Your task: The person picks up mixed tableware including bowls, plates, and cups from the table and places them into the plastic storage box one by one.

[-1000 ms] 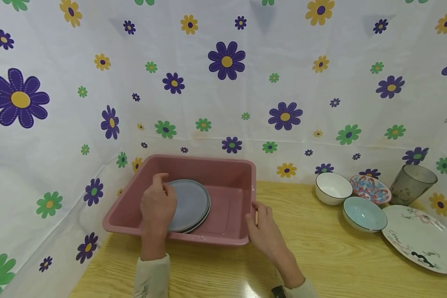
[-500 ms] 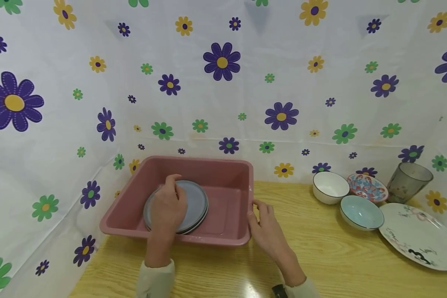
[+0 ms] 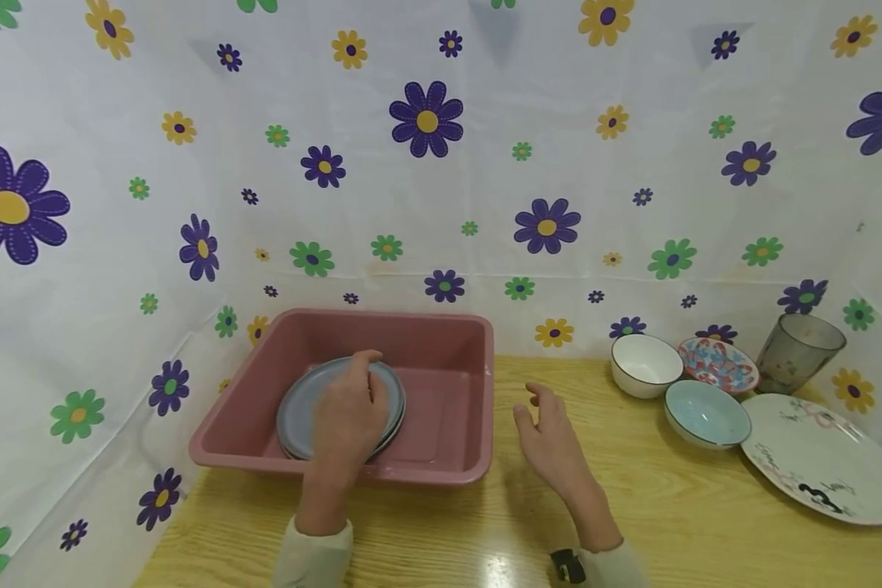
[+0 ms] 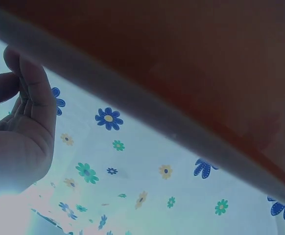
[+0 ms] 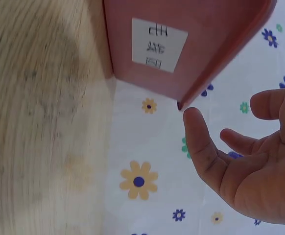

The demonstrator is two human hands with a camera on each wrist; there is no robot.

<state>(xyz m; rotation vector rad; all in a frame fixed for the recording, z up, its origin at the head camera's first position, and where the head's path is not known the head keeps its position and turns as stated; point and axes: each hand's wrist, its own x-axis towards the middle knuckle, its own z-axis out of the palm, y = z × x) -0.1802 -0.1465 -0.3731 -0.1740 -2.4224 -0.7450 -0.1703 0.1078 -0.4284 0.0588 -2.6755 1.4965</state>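
A pink rectangular basin (image 3: 441,408) stands on the table, with a few stacked blue-grey plates (image 3: 301,408) lying flat on its left side. Over the plates hovers my left hand (image 3: 349,416), its fingers loosely bent; the left wrist view shows this hand (image 4: 32,117) holding nothing, beside the basin's rim (image 4: 147,105). Just right of the basin, my right hand (image 3: 557,449) is in the air, relaxed and empty. In the right wrist view its fingers (image 5: 199,134) are near the basin's corner, apart from the wall with a white label (image 5: 159,45).
To the right stand a white bowl (image 3: 645,367), a light blue bowl (image 3: 706,412), a red-and-blue patterned dish (image 3: 716,363) and a grey glass (image 3: 797,355). A large white plate (image 3: 826,457) lies in front of the glass. A flowered sheet (image 3: 412,188) hangs behind.
My right hand has let go of the basin's right rim and moved away to the right. My left hand has shifted right across the plates.
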